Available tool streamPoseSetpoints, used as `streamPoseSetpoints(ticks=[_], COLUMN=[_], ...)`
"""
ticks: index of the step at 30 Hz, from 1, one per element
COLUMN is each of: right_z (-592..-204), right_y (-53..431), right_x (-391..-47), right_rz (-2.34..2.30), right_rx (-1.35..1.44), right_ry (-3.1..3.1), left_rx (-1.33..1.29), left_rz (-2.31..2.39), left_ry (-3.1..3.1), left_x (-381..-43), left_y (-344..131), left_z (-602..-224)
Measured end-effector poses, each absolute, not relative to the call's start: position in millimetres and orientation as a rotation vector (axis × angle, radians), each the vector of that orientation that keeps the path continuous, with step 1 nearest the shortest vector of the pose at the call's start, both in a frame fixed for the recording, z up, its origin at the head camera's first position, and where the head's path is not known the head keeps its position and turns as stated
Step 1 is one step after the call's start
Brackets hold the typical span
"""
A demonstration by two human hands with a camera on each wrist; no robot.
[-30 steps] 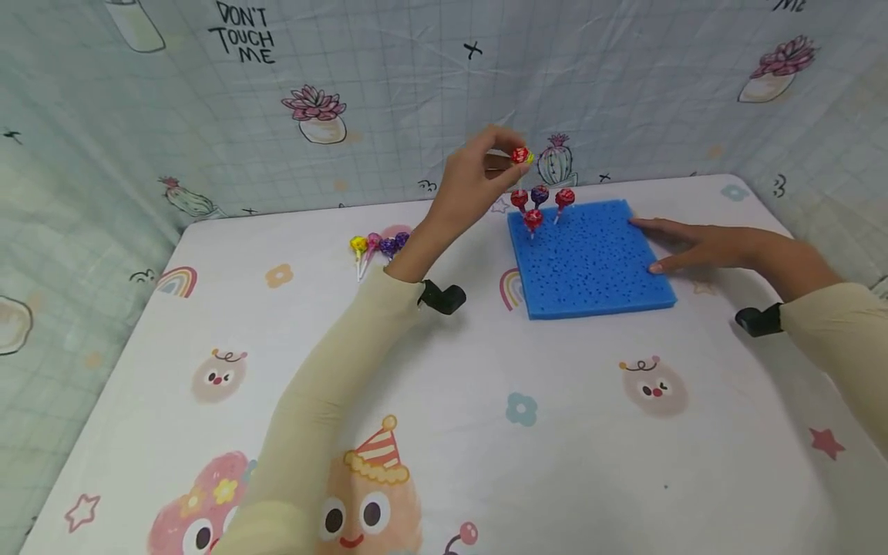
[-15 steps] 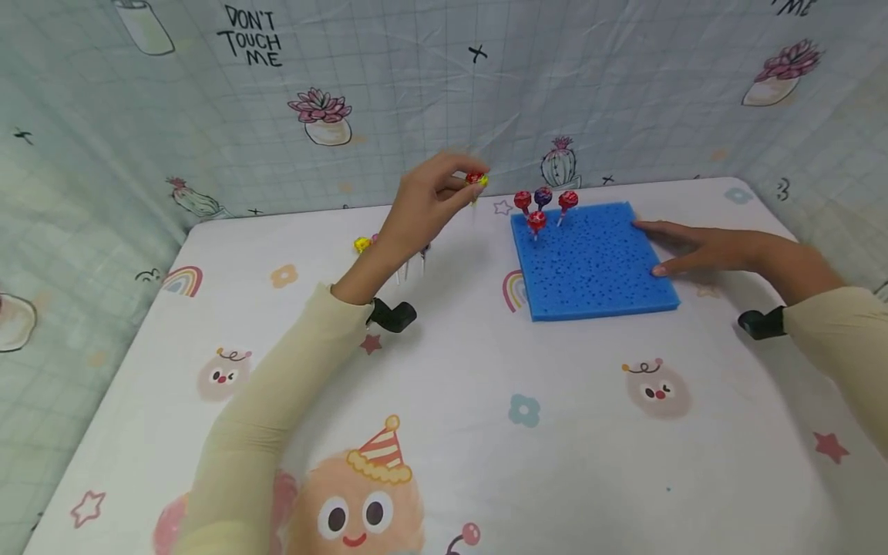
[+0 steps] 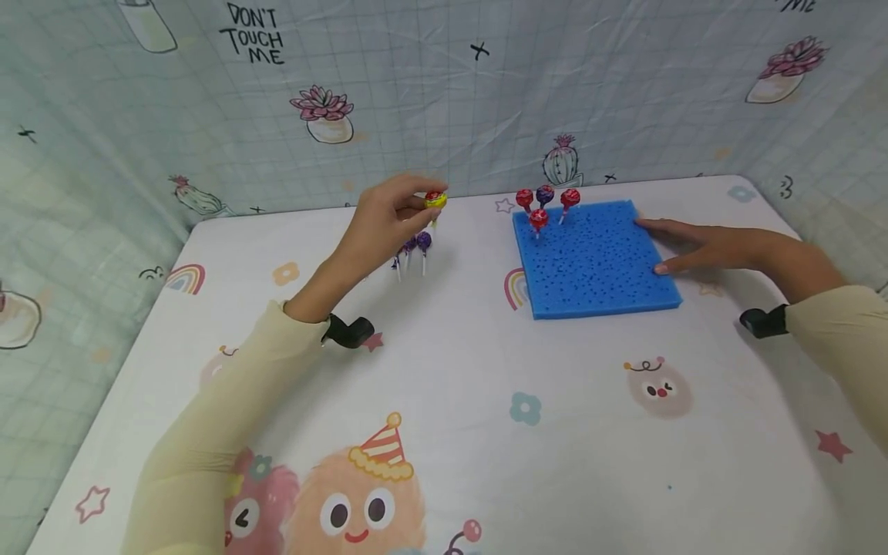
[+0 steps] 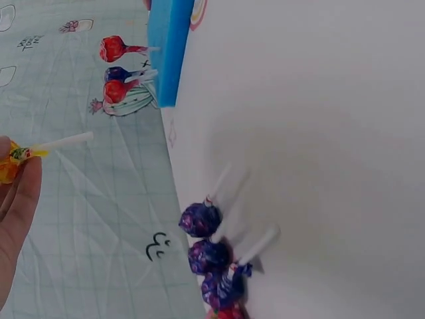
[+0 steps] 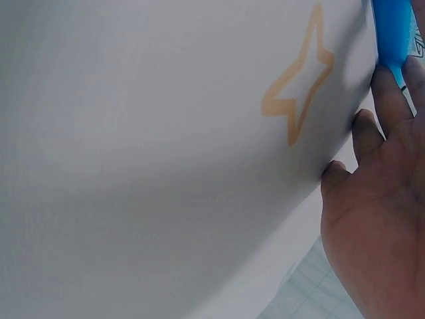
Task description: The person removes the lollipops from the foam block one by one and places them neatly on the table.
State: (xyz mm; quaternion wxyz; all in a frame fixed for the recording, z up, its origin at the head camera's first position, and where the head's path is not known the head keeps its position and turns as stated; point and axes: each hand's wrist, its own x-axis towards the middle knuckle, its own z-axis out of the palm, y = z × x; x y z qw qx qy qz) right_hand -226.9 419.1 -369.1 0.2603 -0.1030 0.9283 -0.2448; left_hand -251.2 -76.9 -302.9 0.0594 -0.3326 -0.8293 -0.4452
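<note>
The left hand (image 3: 388,217) pinches one yellow and red lollipop (image 3: 435,200) between the thumb and the fingers, at its wrapped head. This lollipop is in the air, to the left of the blue foam board (image 3: 600,266) and well apart from it; its white stick (image 4: 64,141) is free and points down in the head view. The right hand (image 3: 711,248) is at the right edge of the board, with the fingers stretched and the thumb spread away from them, and the fingertips touch this edge.

Near the left hand, also to the left of the board, some purple lollipops (image 4: 201,219) lie close together on the table. In the left wrist view, a red wrapper (image 4: 228,313) is beside them, partly cut by the border.

In the far left corner of the board, three red lollipops (image 3: 538,220) and one dark purple lollipop (image 3: 544,195) stand on their sticks, heads up. Under the board is a white printed tablecloth (image 3: 458,385), and behind it hangs a checked curtain (image 3: 430,108) with drawn plants.
</note>
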Motion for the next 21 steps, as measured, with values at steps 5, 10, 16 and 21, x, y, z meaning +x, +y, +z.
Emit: streamPoseSetpoints(ticks=[5, 10, 16, 21], right_z=[-370.2, -370.6, -369.5, -370.3], right_y=[419.5, 419.3, 418.8, 420.0], right_x=[-227.2, -226.8, -226.5, -226.0], right_rz=[-0.664, -0.662, -0.678, -0.678], right_rx=[-0.277, -0.276, -0.276, -0.264], right_ry=[2.519, 2.52, 2.506, 2.503], left_rx=[-0.965, -0.947, -0.908, -0.862], left_rz=[-1.334, -1.307, -1.256, -1.186], left_ry=[-2.572, -2.613, -2.674, -2.721], left_x=[-250.3, -248.1, -244.2, -237.7], left_y=[-87.8, -98.6, -114.0, -125.0], left_z=[-302.0, -301.2, -306.1, -306.6])
